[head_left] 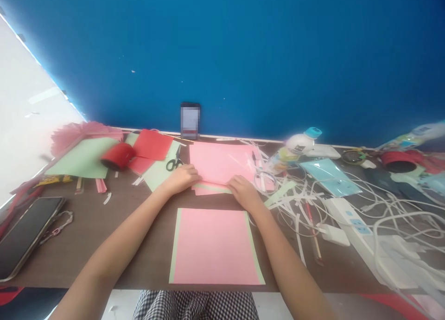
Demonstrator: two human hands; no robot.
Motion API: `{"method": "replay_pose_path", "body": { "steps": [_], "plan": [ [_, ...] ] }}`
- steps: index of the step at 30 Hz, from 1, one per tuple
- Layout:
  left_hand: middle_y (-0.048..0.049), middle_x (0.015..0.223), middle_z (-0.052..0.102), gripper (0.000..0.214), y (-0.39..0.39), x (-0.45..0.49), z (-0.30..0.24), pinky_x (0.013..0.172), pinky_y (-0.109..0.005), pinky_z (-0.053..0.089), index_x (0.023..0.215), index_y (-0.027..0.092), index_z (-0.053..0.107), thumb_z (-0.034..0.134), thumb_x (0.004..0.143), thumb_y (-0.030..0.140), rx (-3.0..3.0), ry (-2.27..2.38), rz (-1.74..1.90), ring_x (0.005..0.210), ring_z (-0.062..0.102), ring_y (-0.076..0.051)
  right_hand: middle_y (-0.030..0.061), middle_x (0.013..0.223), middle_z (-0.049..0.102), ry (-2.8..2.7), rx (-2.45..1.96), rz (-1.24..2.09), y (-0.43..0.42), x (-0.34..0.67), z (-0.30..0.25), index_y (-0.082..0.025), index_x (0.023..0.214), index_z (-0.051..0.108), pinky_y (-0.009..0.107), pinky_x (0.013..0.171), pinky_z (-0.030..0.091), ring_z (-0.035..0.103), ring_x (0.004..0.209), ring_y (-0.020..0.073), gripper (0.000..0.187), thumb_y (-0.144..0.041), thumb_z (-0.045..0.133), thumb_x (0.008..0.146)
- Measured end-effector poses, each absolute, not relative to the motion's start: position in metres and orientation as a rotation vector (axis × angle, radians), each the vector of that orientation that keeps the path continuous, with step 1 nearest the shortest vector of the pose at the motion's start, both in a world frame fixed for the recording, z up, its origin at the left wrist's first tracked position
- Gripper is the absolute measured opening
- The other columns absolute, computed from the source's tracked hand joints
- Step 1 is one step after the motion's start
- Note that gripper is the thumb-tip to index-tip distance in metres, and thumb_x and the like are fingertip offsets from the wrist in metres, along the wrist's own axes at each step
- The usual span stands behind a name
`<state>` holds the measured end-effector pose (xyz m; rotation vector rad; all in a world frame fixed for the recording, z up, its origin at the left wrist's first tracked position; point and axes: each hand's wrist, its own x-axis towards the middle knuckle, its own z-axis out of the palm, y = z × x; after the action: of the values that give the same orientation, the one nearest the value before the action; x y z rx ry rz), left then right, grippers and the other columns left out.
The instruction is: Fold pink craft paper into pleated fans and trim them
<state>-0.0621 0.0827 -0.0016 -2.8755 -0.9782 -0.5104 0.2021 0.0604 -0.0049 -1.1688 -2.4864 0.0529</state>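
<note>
A pink paper sheet (222, 162) lies toward the back of the table. My left hand (183, 178) has its fingers closed at the left end of the sheet's near edge. At the right end of that edge, my right hand (244, 192) pinches the paper with curled fingers. More pink and green paper shows beneath the edge between my hands. Closer to me, a pink square with green side strips (213, 246) lies flat between my forearms. Black-handled scissors (174, 162) rest just beyond my left hand.
Red paper (153, 144), green paper (83, 157) and a red tape roll (118, 156) lie left. A large phone (29, 234) sits front left; another phone (190, 120) leans on the blue wall. Right are a bottle (295, 146), tangled cables and a power strip (354, 232).
</note>
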Motion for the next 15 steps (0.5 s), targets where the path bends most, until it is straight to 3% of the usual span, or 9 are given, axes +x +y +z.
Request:
{"method": "replay_pose_path", "body": {
  "steps": [6,15],
  "plan": [
    [-0.0074,0.076,0.059,0.030,0.081,-0.062,0.003,0.068,-0.028,0.038,0.085,0.018,0.065,0.036,0.084,0.010,-2.900,-0.967,-0.403,0.077,0.047,-0.017,0.0052,0.070,0.048,-2.626,-1.154,-0.081,0.059,0.200,-0.001,-0.018,0.069,0.054,0.029,0.062,0.036,0.043,0.069,0.0175,0.026,-0.014,0.036,0.087],
    [-0.0063,0.077,0.058,0.028,0.078,-0.062,0.004,0.068,-0.026,0.040,0.081,0.020,0.067,0.042,0.079,0.009,-2.971,-1.038,-0.474,0.080,0.049,-0.017,0.0055,0.073,0.049,-2.680,-1.156,-0.059,0.052,0.199,0.005,-0.019,0.070,0.052,0.030,0.062,0.036,0.045,0.072,0.0183,0.020,-0.012,0.040,0.084]
  ]
}}
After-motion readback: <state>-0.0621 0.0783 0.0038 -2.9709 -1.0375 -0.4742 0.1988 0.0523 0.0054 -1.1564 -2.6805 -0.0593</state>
